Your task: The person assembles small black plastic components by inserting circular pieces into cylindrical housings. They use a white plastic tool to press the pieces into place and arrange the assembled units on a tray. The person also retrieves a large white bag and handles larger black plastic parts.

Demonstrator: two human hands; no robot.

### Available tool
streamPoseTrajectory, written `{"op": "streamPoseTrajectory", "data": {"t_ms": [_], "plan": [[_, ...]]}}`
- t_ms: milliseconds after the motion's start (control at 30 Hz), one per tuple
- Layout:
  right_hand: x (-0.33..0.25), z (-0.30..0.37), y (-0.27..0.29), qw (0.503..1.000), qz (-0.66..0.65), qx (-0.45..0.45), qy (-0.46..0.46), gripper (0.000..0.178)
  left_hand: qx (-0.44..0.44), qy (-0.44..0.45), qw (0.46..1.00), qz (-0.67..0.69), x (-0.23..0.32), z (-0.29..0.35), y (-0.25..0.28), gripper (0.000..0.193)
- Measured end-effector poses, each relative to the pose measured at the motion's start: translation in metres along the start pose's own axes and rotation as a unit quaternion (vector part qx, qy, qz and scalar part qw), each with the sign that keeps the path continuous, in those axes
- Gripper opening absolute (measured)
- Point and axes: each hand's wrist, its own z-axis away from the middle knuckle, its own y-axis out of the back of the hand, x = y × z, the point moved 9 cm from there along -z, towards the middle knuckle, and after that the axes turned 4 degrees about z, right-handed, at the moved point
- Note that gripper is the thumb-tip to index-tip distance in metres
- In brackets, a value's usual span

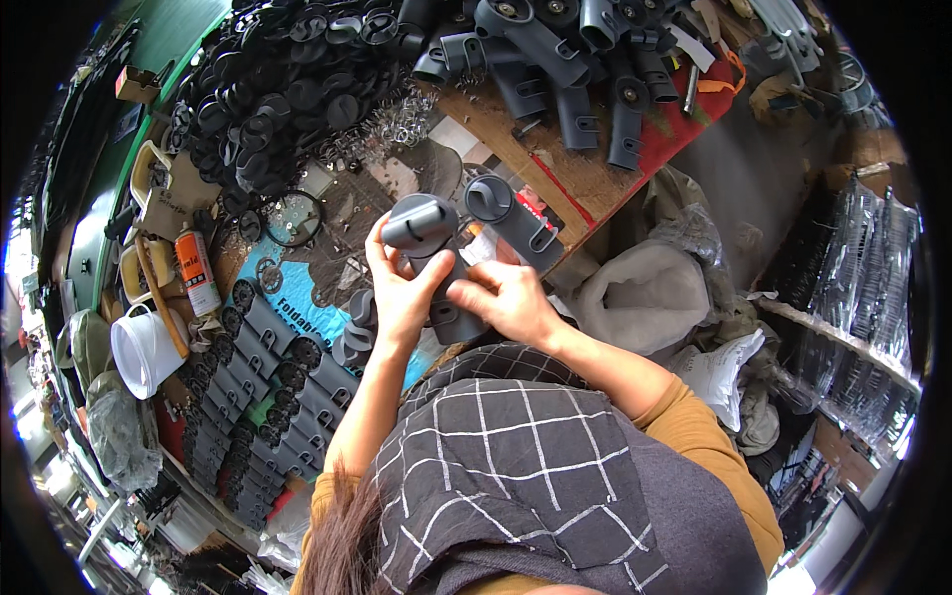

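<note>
A dark grey plastic joint piece, with a rounded slotted head and a tube-like lower end, is held upright over the bench. My left hand wraps round it from the left, thumb across its front. From the right, my right hand has its thumb and fingers closed at the lower part; the fingertips are partly hidden. Just beyond my right hand, a similar grey piece with a round cap lies on the bench. Beside my left wrist are more grey pieces.
Black round caps are heaped at the far left, near loose metal rings. Grey tube pieces pile up at the back right. Rows of grey parts stand left, by an orange spray can and white bucket. A pale sack sits right.
</note>
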Motion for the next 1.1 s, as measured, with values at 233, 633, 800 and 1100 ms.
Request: {"op": "streamPoseTrajectory", "data": {"t_ms": [233, 633, 800, 1100], "plan": [[0.029, -0.033, 0.054, 0.924, 0.299, 0.234, 0.042, 0.059, 0.024, -0.004, 0.995, -0.1, -0.008, 0.001, -0.003, 0.084], [0.094, 0.073, 0.029, 0.793, -0.601, 0.031, -0.092, 0.04, -0.187, 0.043, 0.956, -0.224, -0.071, 0.004, -0.096, 0.058], [0.266, 0.174, 0.101, 0.685, -0.554, 0.381, -0.28, 0.048, -0.203, 0.02, 0.94, -0.275, -0.075, 0.007, -0.097, 0.042], [0.351, 0.177, 0.22, 0.796, -0.16, 0.476, -0.338, 0.057, -0.155, 0.02, 0.939, -0.307, -0.064, 0.014, -0.081, 0.028]]}}
